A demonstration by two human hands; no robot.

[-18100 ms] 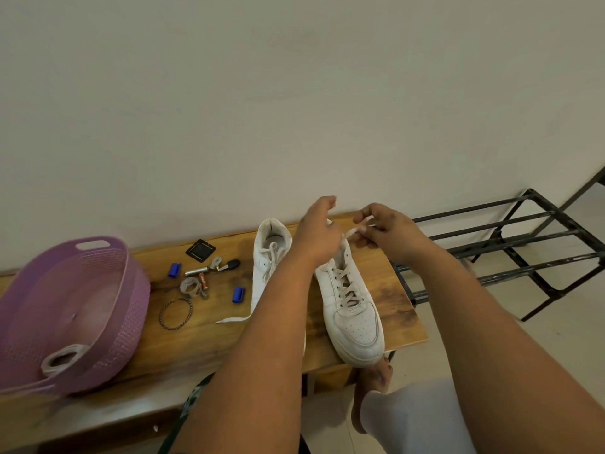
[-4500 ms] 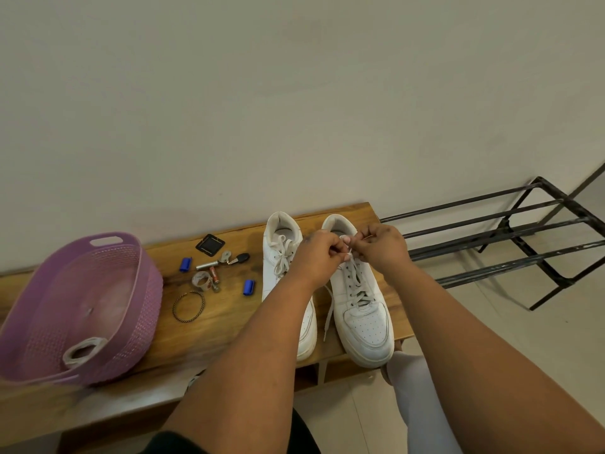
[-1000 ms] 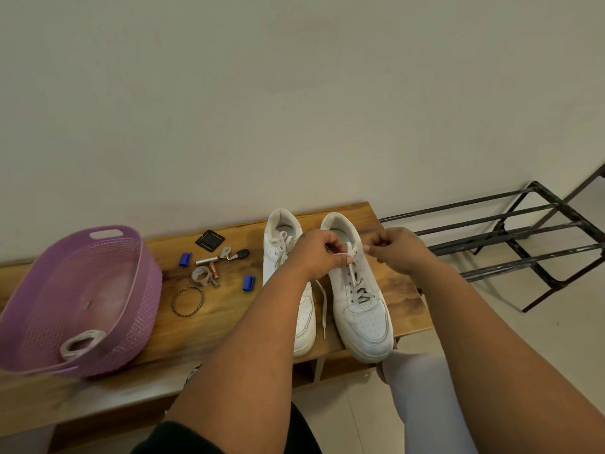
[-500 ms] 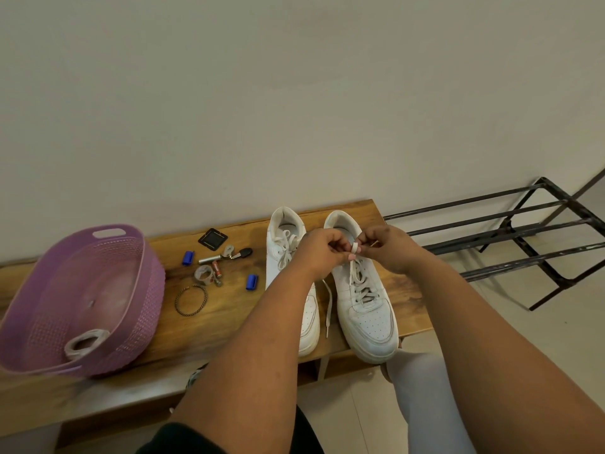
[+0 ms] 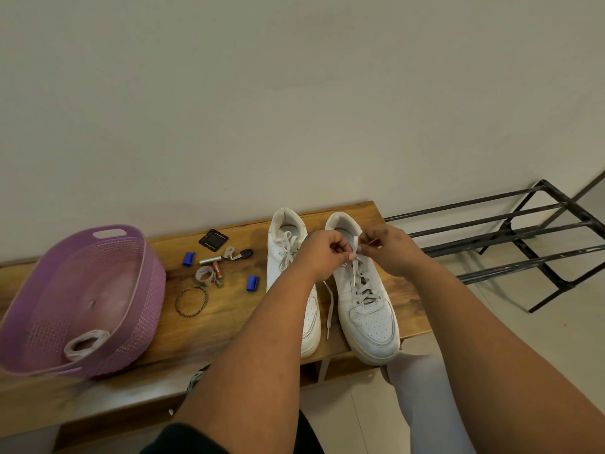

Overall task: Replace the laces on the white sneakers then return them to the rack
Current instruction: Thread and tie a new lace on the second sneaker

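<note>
Head view: hands [image 5: 355, 253] pinching lace [image 5: 355, 268]

Both forearms are seen bare, with no sleeves, watch or rings on the left hand [image 5: 322, 253] or right hand [image 5: 389, 250]. A white trouser leg [image 5: 422, 398] is worn, and dark cloth [image 5: 183, 440] is glimpsed at the lower edge.

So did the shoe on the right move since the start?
Yes. The right shoe earlier lay angled with its heel against the left shoe; now it lies alongside it, toe over the bench edge.
</note>
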